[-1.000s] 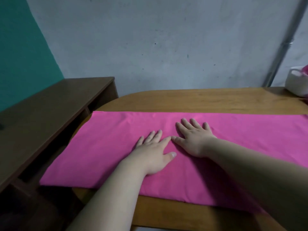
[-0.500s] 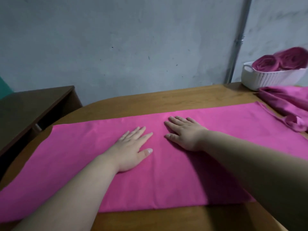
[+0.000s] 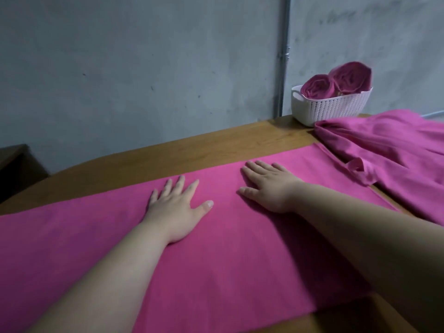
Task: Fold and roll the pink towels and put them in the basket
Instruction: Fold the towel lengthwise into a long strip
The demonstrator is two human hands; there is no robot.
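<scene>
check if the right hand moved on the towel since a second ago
Yes. The right hand slid rightward along the flat towel, closer to its end near the white basket.

One wooden table (image 3: 192, 155) carries one flat pink towel (image 3: 240, 248) along its near edge, and two hands lie on it, one left hand (image 3: 176, 207) and one right hand (image 3: 271, 186). At the far right corner stands one white basket (image 3: 331, 108) holding two rolled pink towels (image 3: 317, 88). Just beside it lies one crumpled pink heap (image 3: 389, 145); the number of towels in it cannot be told.
</scene>
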